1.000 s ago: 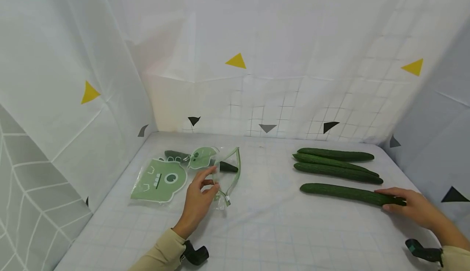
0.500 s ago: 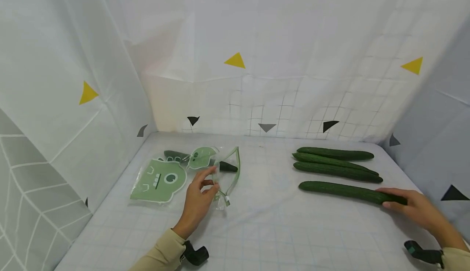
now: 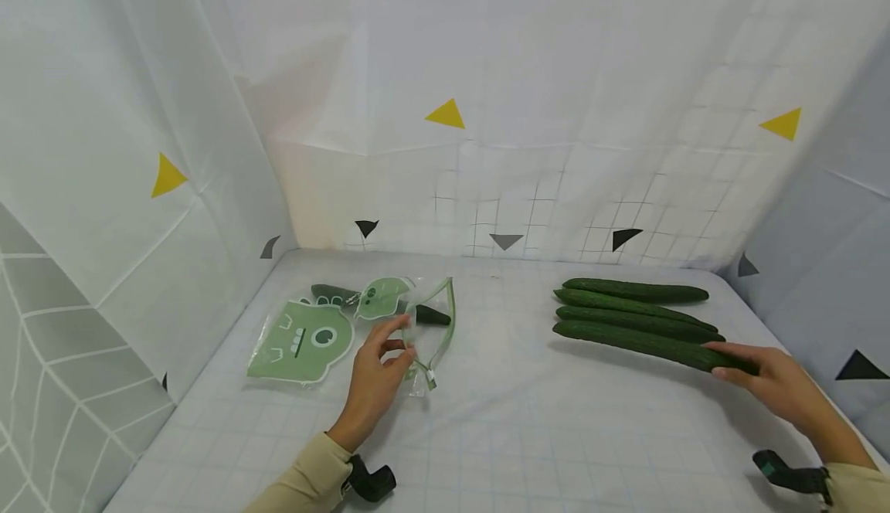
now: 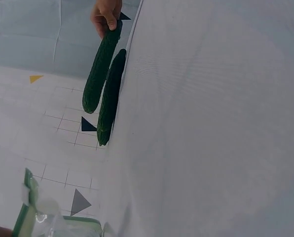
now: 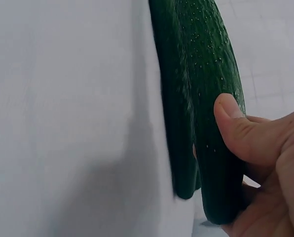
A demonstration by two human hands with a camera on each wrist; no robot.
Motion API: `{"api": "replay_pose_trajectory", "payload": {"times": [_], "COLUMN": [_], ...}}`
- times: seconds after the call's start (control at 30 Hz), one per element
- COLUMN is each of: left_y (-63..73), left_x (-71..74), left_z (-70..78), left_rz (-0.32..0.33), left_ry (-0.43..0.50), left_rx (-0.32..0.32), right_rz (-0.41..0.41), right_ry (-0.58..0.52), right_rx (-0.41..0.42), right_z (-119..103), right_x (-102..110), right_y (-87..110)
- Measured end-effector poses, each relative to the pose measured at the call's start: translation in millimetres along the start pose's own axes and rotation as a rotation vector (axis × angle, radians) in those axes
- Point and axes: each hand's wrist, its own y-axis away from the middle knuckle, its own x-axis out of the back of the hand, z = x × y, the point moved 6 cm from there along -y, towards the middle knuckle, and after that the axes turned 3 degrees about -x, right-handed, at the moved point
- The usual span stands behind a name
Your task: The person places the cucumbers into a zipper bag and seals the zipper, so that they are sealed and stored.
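My right hand (image 3: 772, 382) grips one end of a long dark green cucumber (image 3: 626, 340). That cucumber is raised off the table, as the left wrist view shows, with a shadow below it. Thumb on one side, fingers behind: so the right wrist view shows the hold on the cucumber (image 5: 213, 123). At the left, my left hand (image 3: 375, 378) pinches the edge of a clear zip bag (image 3: 299, 355) with green monster prints, near its green zip strip (image 3: 450, 320). A cucumber (image 3: 433, 316) lies inside or under the bag; I cannot tell which.
Several more cucumbers (image 3: 636, 292) lie side by side at the back right of the white table (image 3: 501, 436). White sheets (image 3: 528, 57) with yellow and black triangles close off the back and sides. A black wrist camera (image 3: 371, 484) sits at each cuff.
My right hand has lifted the cucumber off the table and moved it slightly up and left, near the others. My left hand and the bag have stayed in place.
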Motion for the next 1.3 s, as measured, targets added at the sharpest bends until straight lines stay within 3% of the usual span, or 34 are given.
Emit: {"api": "replay_pose_trajectory", "payload": {"times": [0.77, 1.1, 1.3], "left_y": [1.2, 0.7, 0.7], "left_x": [-0.4, -1.6, -0.3], "left_z": [4.8, 2.9, 4.8], "left_rz": [-0.009, -0.012, -0.011], "left_ry": [-0.007, -0.010, -0.016], "left_rx": [-0.016, -0.009, -0.021], "right_rz": [0.082, 0.041, 0.040], "right_ry": [-0.045, -0.135, -0.126], "right_rx": [0.097, 0.090, 0.104], "right_z": [-87.3, -111.5, -127.9], "right_x": [0.0, -18.2, -24.7], "right_y": [-18.0, -28.3, -38.7]}}
